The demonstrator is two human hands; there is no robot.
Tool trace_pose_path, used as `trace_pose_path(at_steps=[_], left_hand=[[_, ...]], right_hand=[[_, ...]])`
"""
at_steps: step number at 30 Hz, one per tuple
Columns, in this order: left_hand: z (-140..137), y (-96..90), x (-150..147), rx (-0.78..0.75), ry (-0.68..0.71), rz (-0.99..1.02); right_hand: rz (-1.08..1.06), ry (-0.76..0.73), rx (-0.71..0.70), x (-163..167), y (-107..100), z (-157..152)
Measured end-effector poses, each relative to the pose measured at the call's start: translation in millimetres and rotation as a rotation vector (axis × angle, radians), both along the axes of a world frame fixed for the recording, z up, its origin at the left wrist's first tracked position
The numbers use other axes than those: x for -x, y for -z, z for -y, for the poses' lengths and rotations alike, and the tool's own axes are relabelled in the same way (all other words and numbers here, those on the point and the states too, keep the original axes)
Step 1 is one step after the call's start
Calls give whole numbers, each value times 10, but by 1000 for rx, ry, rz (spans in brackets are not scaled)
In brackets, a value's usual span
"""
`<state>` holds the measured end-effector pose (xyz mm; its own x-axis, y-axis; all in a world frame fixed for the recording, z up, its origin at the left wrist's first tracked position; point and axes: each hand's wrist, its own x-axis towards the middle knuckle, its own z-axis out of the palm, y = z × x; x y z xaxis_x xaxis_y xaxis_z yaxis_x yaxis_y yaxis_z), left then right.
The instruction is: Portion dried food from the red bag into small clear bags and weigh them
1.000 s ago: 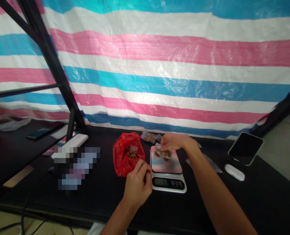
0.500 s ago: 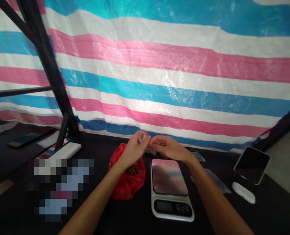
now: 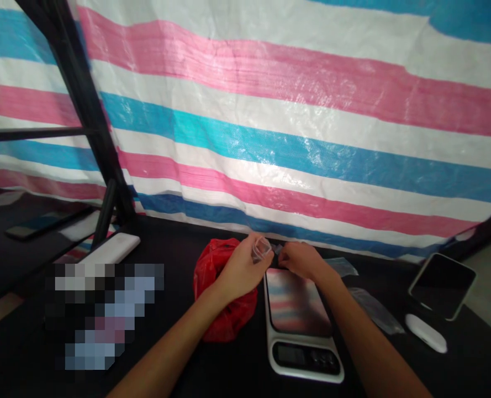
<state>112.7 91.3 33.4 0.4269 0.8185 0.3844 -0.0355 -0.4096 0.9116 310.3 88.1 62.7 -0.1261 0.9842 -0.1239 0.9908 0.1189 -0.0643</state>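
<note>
My left hand (image 3: 245, 268) is closed on a clear plastic bag (image 3: 262, 250), whose crumpled part shows above the thumb and fingers. It is over the far right side of an open red plastic bag (image 3: 224, 326); what lies inside that is mostly covered by my hand and forearm. My right hand (image 3: 301, 260) is closed just beyond the far edge of a white kitchen scale (image 3: 305, 373), fingertips curled in and hiding what they grip. A bit of clear plastic shows between the two hands. The scale's shiny plate (image 3: 299, 304) carries nothing.
Flat clear plastic bags (image 3: 378, 312) lie right of the scale, partly behind my right forearm. A phone (image 3: 443, 286) and a white oval case (image 3: 426, 333) are at the right edge. A long white object (image 3: 116, 247) lies left, beside a black frame post (image 3: 91, 127). Striped sheeting (image 3: 270, 143) hangs behind.
Both hands have come slightly lower and right in the picture, as the view tilted. The bag with small dark contents seen between my hands is now hidden. My right fingers have curled in more.
</note>
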Motion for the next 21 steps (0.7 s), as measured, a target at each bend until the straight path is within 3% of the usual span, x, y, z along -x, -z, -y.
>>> trace_pose_path(at_steps=[3, 6, 11, 14, 18, 21], left_hand=[[-40, 49, -12, 2, -52, -31], [-53, 93, -18, -2, -56, -44], [-43, 117, -53, 30, -14, 41], [13, 81, -69, 41, 5, 84], [201, 9, -122, -48, -32, 13], [333, 30, -225, 147, 165, 77]], right_hand=[[-85, -22, -111, 27, -208, 62], [-336, -112, -299, 132, -424, 164], [-440, -320, -280, 308, -570, 301], [-474, -289, -313, 251, -600, 313], [-517, -226, -475, 89, -704, 305], [-524, -225, -589, 42, -810, 330]])
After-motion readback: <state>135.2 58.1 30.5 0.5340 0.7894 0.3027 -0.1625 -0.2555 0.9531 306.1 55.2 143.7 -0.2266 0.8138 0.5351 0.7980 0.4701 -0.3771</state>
